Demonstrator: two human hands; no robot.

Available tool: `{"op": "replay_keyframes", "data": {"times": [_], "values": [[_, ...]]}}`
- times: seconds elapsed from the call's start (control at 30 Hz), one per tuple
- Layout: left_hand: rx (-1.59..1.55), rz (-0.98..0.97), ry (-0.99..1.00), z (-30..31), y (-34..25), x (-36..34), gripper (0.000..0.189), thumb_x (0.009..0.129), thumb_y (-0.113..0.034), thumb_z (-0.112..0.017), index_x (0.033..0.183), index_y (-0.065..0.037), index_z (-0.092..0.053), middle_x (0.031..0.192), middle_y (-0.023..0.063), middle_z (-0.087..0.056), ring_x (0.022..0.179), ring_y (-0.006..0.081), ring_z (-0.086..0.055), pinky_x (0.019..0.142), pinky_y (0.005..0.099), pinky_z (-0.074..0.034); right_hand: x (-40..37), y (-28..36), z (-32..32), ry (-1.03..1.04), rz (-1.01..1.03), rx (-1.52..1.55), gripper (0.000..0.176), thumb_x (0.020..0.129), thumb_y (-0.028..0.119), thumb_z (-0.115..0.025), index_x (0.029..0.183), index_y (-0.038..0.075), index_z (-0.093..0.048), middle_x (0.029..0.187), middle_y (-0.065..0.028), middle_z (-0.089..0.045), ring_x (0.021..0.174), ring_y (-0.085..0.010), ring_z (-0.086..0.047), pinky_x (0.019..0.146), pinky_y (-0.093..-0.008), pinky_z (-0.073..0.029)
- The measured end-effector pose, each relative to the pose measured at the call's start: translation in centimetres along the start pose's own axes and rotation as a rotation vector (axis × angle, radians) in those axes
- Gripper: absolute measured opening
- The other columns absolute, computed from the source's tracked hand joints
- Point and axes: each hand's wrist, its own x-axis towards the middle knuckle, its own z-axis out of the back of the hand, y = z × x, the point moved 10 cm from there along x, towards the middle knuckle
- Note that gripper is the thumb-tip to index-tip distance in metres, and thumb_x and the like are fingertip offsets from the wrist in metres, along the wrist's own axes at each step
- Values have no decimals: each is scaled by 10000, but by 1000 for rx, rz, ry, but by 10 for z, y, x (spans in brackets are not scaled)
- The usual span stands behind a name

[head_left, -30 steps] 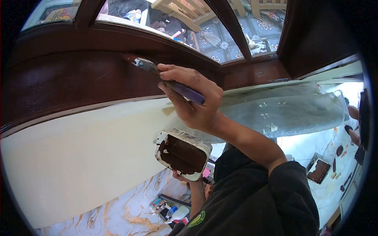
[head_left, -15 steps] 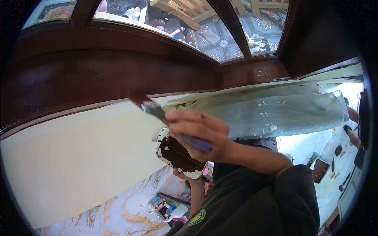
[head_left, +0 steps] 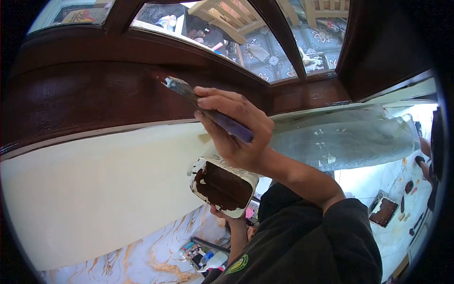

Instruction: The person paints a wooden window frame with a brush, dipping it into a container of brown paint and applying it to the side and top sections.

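Note:
My right hand is closed around a paintbrush with a purple handle and a paint-smeared metal ferrule. The brush's tip meets the dark brown wooden window frame, whose surface looks glossy; the bristles are hard to make out against it. Below, my left hand grips a white rectangular paint tub from its underside, with the fingers partly hidden. Dark brown paint lies in the tub and streaks its inner walls.
Under the frame runs a cream wall, with marble-patterned panelling lower down. Translucent plastic sheeting bulges at the right. A paint tray and several tools lie on the floor. Another person's foot shows at the far right.
My right hand has raised the brush from the frame's lower edge up onto its face. The tub, still in my left hand, is now less covered by my right hand.

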Motion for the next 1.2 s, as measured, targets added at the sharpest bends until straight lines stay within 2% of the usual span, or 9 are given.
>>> {"op": "replay_keyframes", "data": {"times": [0.27,0.47,0.57,0.63,0.77,0.9,1.2], "values": [[27,-11,-5,7,-2,0,814,798,-624,-499,1461,-177,-354,1470,116,-400,1309,353,-438,1047,559,-409,-6,-12,-9,13,10,1,288,753,-65,-751,1017,-1,-654,1034,-180,-702,909,-250,-712,760,-287,-559],[-62,-17,22,4,0,2,778,809,-554,-497,1460,-150,-359,1449,102,-437,1292,333,-464,1078,511,-399,-46,36,7,208,-180,55,303,735,-65,-758,1000,21,-637,1045,-193,-691,925,-298,-704,786,-329,-565],[-81,-8,28,2,2,-1,781,807,-550,-501,1461,-148,-357,1450,103,-437,1292,334,-465,1077,510,-400,-42,40,11,204,-224,125,293,743,-68,-752,989,29,-626,1038,-208,-685,942,-309,-697,813,-349,-562],[-90,-7,35,0,1,-2,783,806,-548,-503,1462,-147,-356,1450,104,-437,1293,335,-465,1076,510,-401,-26,27,17,107,-204,84,272,760,-62,-747,984,22,-616,1040,-219,-681,953,-305,-691,818,-355,-558],[-73,-8,31,-8,2,-4,794,796,-564,-525,1454,-148,-368,1445,107,-440,1288,337,-468,1069,515,-403,-9,-5,4,24,-93,-24,245,784,-80,-725,1004,-17,-637,1046,-206,-687,960,-264,-692,803,-317,-546],[-23,-11,12,-9,2,-7,816,780,-603,-559,1438,-152,-388,1433,114,-443,1274,342,-472,1055,523,-408,-9,-19,-4,-1,-91,-10,250,781,-96,-715,1010,-23,-647,1034,-200,-693,942,-250,-698,798,-297,-540],[-23,-34,-68,35,5,-8,794,791,-612,-531,1432,-163,-398,1414,84,-464,1279,314,-469,1057,517,-405,-41,22,13,226,-190,24,284,756,-83,-733,1004,4,-626,1051,-217,-683,934,-296,-702,811,-347,-563]]}}
